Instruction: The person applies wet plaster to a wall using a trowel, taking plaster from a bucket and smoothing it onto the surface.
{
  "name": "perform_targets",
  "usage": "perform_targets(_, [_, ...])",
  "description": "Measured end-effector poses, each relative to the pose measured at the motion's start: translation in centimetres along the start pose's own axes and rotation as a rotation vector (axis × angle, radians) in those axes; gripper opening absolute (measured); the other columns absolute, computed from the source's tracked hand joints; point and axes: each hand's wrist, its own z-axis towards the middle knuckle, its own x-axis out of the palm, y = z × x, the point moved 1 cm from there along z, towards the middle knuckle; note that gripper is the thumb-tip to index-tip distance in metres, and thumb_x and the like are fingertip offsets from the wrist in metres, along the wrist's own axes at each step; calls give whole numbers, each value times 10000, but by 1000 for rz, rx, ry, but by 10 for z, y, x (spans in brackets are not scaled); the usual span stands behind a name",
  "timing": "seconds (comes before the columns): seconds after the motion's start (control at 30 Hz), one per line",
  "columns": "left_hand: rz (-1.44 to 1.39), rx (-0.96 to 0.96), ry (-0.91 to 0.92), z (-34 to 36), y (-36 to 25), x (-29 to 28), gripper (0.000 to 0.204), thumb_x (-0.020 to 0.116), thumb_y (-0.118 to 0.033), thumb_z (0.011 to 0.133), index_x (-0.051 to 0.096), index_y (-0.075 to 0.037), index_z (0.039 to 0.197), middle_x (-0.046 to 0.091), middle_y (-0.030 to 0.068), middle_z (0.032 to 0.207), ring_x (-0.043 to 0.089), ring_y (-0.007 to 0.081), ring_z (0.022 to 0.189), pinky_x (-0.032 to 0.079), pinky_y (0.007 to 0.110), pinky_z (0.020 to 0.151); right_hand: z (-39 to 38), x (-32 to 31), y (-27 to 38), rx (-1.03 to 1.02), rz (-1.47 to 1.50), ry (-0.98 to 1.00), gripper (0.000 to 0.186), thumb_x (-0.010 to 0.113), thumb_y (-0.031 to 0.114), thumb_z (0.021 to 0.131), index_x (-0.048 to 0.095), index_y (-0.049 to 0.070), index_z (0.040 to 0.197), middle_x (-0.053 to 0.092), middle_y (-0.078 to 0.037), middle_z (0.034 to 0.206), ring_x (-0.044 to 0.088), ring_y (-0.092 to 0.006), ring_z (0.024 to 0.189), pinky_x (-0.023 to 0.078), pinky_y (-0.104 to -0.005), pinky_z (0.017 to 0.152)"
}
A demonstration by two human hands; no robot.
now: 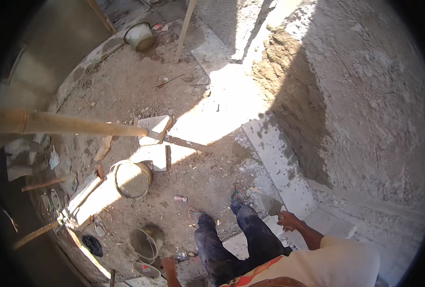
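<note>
A pointing trowel [271, 204] is in my right hand [288, 220], its fingers wrapped round the handle. The grey blade points away from me, over the near end of a pale slab edge [282, 170] spotted with mortar. Down at the lower left, my left hand [168, 264] hangs beside a bucket [154, 234] that lies tilted; its fingers are too unclear to read. Beyond the slab edge, a long bed of wet mortar [296, 112] runs along the rough concrete surface [365, 95].
A bamboo pole [73, 123] slants in from the left. A second bucket [133, 180] stands left of my feet, a third [139, 37] far back. Broken slabs [157, 126], a can [180, 198] and wood pieces [104, 148] lie on the dirt.
</note>
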Motion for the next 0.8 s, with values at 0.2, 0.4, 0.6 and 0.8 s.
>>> perform_targets(0.2, [-497,-554,305,0,-312,-101,477,669,-371,982,662,30,1240,690,124,983,627,195,865,523,383,746,-86,-10,56,-71,-60,111,317,740,211,872,682,18,1116,698,-107,720,715,-220,582,595,-385,508])
perform_targets(0.4, [-327,-180,627,82,-391,-174,758,684,-442,986,399,-68,1581,581,159,1438,636,286,1181,540,514,915,-100,-44,78,-174,6,-43,202,738,219,835,712,19,847,688,-119,672,700,-225,561,574,-384,496])
perform_targets(0.6, [-246,-153,882,185,-396,-245,760,683,-397,982,370,-142,1625,525,142,1545,564,342,1352,537,568,966,-117,-53,83,-91,348,-202,291,724,96,785,742,73,1074,747,-123,913,747,-233,736,618,-398,598])
perform_targets(0.8, [158,148,972,288,-446,-307,542,685,-344,956,577,-87,1421,661,115,1248,648,272,1117,568,465,817,-152,37,104,-105,256,-539,438,700,71,710,751,87,1145,764,-172,973,755,-321,820,617,-458,721])
